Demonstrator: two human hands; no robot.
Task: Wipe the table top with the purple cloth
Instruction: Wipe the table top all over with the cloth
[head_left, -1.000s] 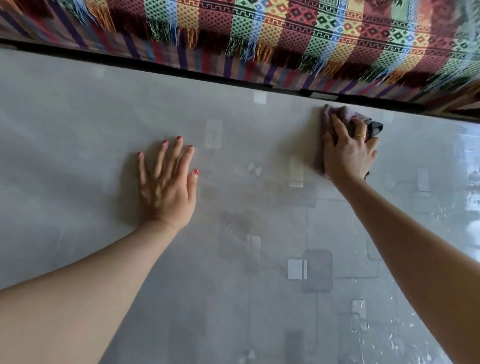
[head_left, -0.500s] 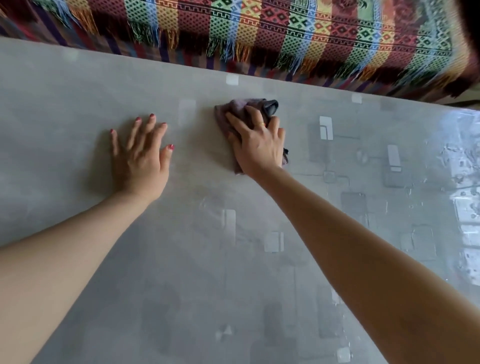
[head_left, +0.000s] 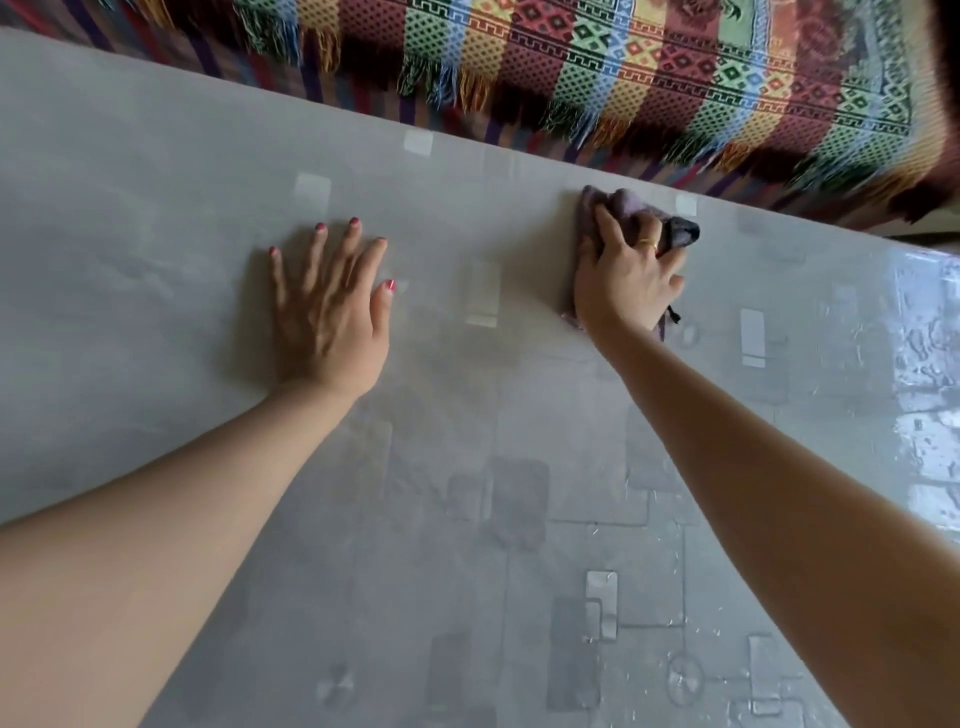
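Pressing down through curled fingers (head_left: 618, 236), the right hand (head_left: 626, 283) grips the bunched purple cloth (head_left: 631, 210) at upper right of the frame, just short of the far edge of the table top (head_left: 467, 493). The cloth lies directly under and ahead of those fingers — long axis roughly across the frame. The left hand (head_left: 330, 322) rests flat, fingers spread, well apart. Half a second earlier the cloth sat nearer that hand — it has swept right.

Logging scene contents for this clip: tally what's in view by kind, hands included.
Hands: 2, left hand flat on the table top, right hand pressing the cloth
Purple cloth: 1
Table top: 1
Patterned fringed blanket: 1
Total: 5
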